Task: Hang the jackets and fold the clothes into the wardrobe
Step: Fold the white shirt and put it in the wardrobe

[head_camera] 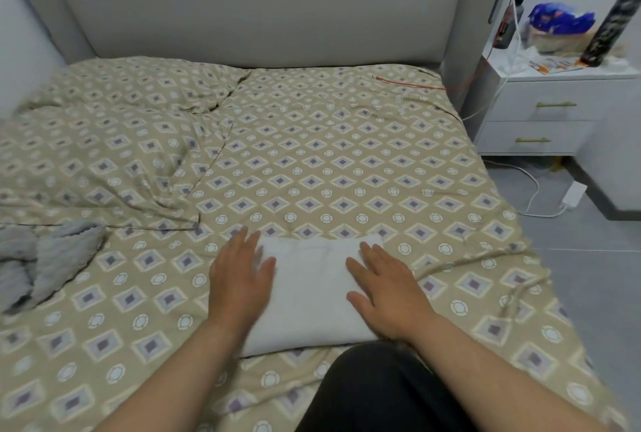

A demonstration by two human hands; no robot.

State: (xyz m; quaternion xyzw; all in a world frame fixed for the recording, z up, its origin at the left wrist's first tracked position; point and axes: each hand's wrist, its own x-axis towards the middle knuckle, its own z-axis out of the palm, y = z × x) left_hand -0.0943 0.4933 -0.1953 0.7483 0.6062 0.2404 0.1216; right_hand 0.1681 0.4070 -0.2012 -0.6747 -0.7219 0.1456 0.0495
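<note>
1. A folded white garment (308,296) lies on the patterned bedspread (347,167), close to the person
2. The left hand (239,279) rests flat on its left end, fingers straight
3. The right hand (385,292) rests flat on its right end, fingers spread
4. A crumpled grey garment (45,265) lies well apart, at the left
5. A white nightstand (541,108) stands beside the bed

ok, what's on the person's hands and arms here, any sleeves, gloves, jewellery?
Left hand and right hand are bare: no gloves, rings or watch visible. Left forearm and right forearm are uncovered to the frame's edge; no sleeve shows.
</note>
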